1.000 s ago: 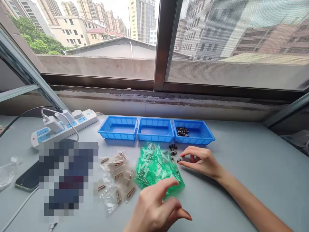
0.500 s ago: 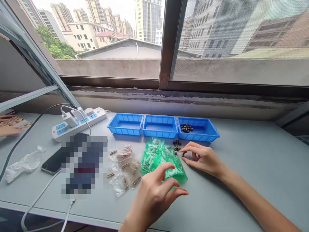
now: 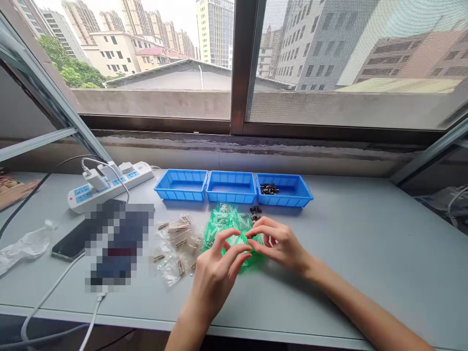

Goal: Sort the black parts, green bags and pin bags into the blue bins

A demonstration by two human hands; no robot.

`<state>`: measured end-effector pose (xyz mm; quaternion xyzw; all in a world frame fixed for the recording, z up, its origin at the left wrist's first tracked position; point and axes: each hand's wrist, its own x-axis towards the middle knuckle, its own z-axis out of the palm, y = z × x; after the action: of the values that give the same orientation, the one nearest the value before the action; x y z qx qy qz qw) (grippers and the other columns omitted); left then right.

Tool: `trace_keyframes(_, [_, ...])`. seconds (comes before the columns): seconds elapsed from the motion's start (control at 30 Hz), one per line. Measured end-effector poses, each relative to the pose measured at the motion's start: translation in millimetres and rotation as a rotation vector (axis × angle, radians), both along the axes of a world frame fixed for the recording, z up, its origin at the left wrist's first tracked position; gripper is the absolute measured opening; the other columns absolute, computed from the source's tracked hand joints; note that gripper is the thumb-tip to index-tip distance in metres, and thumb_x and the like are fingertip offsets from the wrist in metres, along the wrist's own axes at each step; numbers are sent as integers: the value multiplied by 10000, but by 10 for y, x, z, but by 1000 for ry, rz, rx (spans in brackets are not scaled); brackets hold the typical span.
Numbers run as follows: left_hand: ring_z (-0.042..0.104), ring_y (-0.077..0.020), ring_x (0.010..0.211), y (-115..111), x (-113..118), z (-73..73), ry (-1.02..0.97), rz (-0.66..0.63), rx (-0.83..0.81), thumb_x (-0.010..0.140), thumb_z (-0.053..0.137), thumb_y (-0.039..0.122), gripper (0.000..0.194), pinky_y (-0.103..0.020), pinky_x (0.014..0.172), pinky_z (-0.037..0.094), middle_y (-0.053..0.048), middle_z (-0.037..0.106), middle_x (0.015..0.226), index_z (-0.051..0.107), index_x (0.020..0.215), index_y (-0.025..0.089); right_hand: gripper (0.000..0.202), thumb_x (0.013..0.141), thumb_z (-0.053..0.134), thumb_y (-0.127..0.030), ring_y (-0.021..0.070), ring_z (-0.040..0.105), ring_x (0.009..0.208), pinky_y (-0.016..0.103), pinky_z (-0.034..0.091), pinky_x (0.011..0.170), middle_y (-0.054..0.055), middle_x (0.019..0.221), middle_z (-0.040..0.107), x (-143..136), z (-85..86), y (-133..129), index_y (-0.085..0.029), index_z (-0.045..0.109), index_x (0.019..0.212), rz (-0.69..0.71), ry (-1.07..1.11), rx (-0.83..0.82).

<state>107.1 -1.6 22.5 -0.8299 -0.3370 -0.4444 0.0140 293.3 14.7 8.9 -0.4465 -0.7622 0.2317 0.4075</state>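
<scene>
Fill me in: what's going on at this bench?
A person works bare-handed over the green packets. The right hand appears to pinch a small dark part, mostly hidden by the fingertips. The left hand is close by, fingers and thumb apart. Beyond are three blue trays in a row; the right-hand one holds a dark pile. Clear bags of brownish pins lie left of the packets.

Head view, facing forward and down over desk (image 3: 365,234).
</scene>
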Motion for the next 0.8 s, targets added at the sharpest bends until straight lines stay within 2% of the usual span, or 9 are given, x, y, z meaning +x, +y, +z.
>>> trace_keyframes(0.2, [600,-74,626,-9,-27,-51,-32,16,-72,951,482,254,127,-176,510,482,-50,566,1002,597,937,202,163,805,655,-371,107,530,483,245,433,421,51,814,699,-97,118,-89,-231,738,808,-110,214,-43])
trace_keyframes(0.3, [593,-73,624,-6,-35,-51,-26,1,-82,952,479,243,119,-178,505,481,-49,558,1004,592,959,206,180,783,680,-385,99,516,443,237,416,390,47,789,717,-140,153,-125,-223,733,842,-106,293,-132])
trace_keyframes(0.4, [581,-67,608,-8,-34,-53,-53,-16,-90,948,481,215,104,-177,488,474,-47,551,1004,573,902,200,231,735,723,-405,84,473,407,227,407,386,29,706,708,-167,169,-147,-209,723,857,-107,340,-208])
trace_keyframes(0.63, [579,-76,605,-20,-16,-52,-80,15,-97,958,462,249,120,-174,441,446,-43,546,947,554,900,200,229,658,792,-394,73,468,386,206,395,364,17,654,696,-172,201,-209,-199,701,737,-90,439,-298])
trace_keyframes(0.8, [577,-70,586,-18,-19,-44,-64,27,-113,962,451,273,170,-179,435,452,-47,559,989,577,866,212,233,669,787,-367,76,482,371,202,409,352,8,641,697,-169,180,-221,-217,725,836,-70,410,-393])
